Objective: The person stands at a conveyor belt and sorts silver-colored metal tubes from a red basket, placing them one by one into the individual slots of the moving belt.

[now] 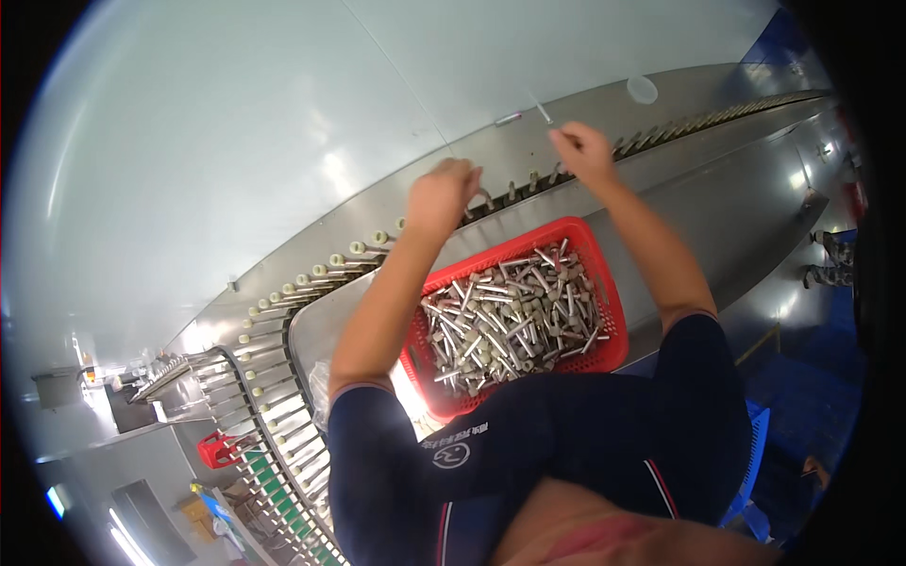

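A red plastic basket (604, 288) sits on a steel ledge in front of me, piled with several metal pins that have pale cylindrical heads (510, 316). Beyond it runs a conveyor chain (283, 292) carrying a row of the same pins on holders. My left hand (442, 193) is closed at the chain just past the basket's far rim, fingers pinched around a pin there. My right hand (580, 151) is raised further along the chain, pinching a thin metal pin (543, 113) that sticks up from its fingers.
The chain curves round at the lower left (274, 453) with green holders. A small red bin (217, 450) stands beside that curve. A pale wall panel (283, 123) rises behind the line. Blue floor (802, 406) lies at the right, with a blue seat edge.
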The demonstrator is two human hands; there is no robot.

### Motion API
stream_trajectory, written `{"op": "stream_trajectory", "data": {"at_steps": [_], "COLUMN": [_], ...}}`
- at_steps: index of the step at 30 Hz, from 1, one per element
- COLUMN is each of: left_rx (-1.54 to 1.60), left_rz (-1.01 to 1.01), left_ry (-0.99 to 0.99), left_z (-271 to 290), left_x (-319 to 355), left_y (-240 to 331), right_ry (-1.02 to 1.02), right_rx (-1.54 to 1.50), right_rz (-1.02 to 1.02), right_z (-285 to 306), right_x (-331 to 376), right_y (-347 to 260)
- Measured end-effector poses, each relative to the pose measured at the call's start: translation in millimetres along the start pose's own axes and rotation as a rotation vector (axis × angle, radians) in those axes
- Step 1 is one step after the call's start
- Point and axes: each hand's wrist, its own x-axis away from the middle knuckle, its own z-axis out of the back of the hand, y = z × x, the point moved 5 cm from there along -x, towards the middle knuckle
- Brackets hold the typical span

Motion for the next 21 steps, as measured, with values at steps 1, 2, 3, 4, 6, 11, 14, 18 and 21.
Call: {"op": "stream_trajectory", "data": {"at_steps": [1, 2, 3, 4, 6, 11, 14, 18, 21], "left_rx": [-0.013, -0.017, -0.002, 0.119, 0.087, -0.261, -0.281, -0.18, -0.035], "left_rz": [-0.001, -0.011, 0.041, 0.008, -0.012, 0.016, -0.017, -0.044, -0.022], "left_ry": [-0.047, -0.096, -0.255, -0.272, -0.346, 0.009, -0.081, -0.194, -0.263], "left_z": [31.0, 50.8, 28.3, 2.3, -26.0, 8.7, -30.8, -38.4, 27.7], "left_x": [18.5, 43.4, 80.8, 116.6, 139.1, 91.3, 57.3, 38.6, 26.7], "left_y": [13.9, 28.8, 30.7, 33.2, 34.1, -21.6, -50.7, -58.8, -13.0], "right_ry": [-0.068, -0.245, -0.435, -0.571, -0.678, -0.226, -0.73, -0.464, -0.427], "right_rx": [-0.125, -0.166, -0.205, 0.032, 0.28, 0.712, 0.996, 0.765, 0.58], "right_rz": [-0.081, -0.158, -0.216, 0.057, 0.32, 0.694, 0.302, 0.422, 0.267], "right_z": [6.1, 2.4, -6.6, -31.3, -62.7, -95.3, -142.7, -110.9, -49.6], "right_x": [24.3, 57.9, 83.0, 109.0, 130.9, 47.9, 6.9, -15.0, -14.4], "right_y": [-15.6, -10.1, -7.7, -16.6, -8.8, -80.4, -30.4, -27.4, -92.5]}}
